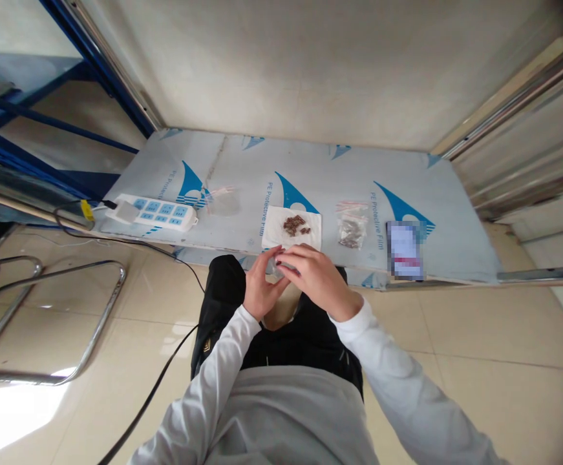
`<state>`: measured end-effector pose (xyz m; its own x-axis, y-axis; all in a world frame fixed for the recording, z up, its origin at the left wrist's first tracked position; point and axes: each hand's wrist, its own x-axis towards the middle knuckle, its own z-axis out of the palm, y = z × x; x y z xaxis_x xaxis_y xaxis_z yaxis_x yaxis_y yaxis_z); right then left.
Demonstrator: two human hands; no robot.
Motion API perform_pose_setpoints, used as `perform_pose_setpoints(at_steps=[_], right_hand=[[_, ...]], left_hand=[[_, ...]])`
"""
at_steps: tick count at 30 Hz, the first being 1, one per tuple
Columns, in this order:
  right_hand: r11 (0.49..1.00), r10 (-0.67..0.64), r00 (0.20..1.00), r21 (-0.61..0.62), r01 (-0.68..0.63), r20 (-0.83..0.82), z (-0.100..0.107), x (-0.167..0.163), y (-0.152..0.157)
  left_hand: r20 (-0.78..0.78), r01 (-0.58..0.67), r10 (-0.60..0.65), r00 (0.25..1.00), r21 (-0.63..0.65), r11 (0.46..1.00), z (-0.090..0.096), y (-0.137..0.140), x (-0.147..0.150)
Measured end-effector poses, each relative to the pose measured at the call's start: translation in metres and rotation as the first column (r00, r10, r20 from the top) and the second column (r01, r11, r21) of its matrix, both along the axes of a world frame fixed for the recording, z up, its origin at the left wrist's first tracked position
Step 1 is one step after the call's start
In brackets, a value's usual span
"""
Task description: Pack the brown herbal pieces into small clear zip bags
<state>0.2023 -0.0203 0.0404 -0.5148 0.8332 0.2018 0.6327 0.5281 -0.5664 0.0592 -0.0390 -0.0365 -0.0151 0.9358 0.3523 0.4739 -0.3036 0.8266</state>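
My left hand (263, 285) and my right hand (313, 274) meet just in front of the shelf's near edge. Their fingers are pinched around a bit of clear plastic (273, 266), which looks like a small bag and is mostly hidden by the fingers. Just beyond my fingertips lies a white paper tissue (272, 227) on the shelf. A heap of small brown pieces (293, 226) rests on it, with a few pieces apart on the right. To the right is a clear zip bag (351, 226) holding small dark pieces.
Blue-printed protective film covers the shelf (242, 158). On its left are a white power strip (162, 213) with a plug in it and a thin clear bag (223, 200). A phone (404, 248) lies at the right. A black cable (165, 361) trails past a metal-framed chair (111, 297).
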Motion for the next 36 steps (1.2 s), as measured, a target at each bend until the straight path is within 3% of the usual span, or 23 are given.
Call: perform_pose_setpoints(at_steps=[4, 7, 9, 10, 13, 17, 29, 36], right_hand=[[1.000, -0.008, 0.989, -0.015, 0.006, -0.145, 0.001, 0.012, 0.006], [0.966, -0.258, 0.927, -0.048, 0.255, -0.271, -0.020, 0.034, 0.025], [0.897, -0.439, 0.877, -0.046, 0.439, -0.195, -0.044, 0.046, 0.047], [0.888, -0.460, 0.885, -0.049, 0.457, -0.079, -0.057, 0.049, 0.058], [0.908, -0.407, 0.908, -0.057, 0.414, 0.101, -0.090, 0.051, 0.088], [0.939, -0.327, 0.932, -0.058, 0.339, 0.159, -0.108, 0.046, 0.101], [0.966, -0.222, 0.922, -0.060, 0.252, 0.316, -0.100, 0.047, 0.109], [0.974, -0.191, 0.931, -0.062, 0.220, 0.312, -0.099, 0.046, 0.119]], left_hand=[[-0.007, -0.026, 0.026, 1.000, 0.029, 0.999, 0.004, 0.001, 0.000], [-0.005, -0.066, 0.066, 0.998, 0.035, 0.997, 0.005, 0.002, -0.003], [-0.002, -0.086, 0.086, 0.996, 0.035, 0.996, 0.004, 0.001, -0.004], [0.001, -0.089, 0.089, 0.996, 0.038, 0.995, 0.003, 0.000, -0.004], [0.008, -0.085, 0.084, 0.996, 0.039, 0.996, 0.001, -0.002, -0.004], [-0.002, -0.087, 0.088, 0.996, 0.024, 0.996, -0.001, -0.005, -0.005], [-0.021, -0.065, 0.065, 0.998, 0.006, 0.998, -0.004, -0.001, -0.004], [-0.033, -0.056, 0.057, 0.998, 0.023, 0.998, -0.006, 0.003, -0.005]])
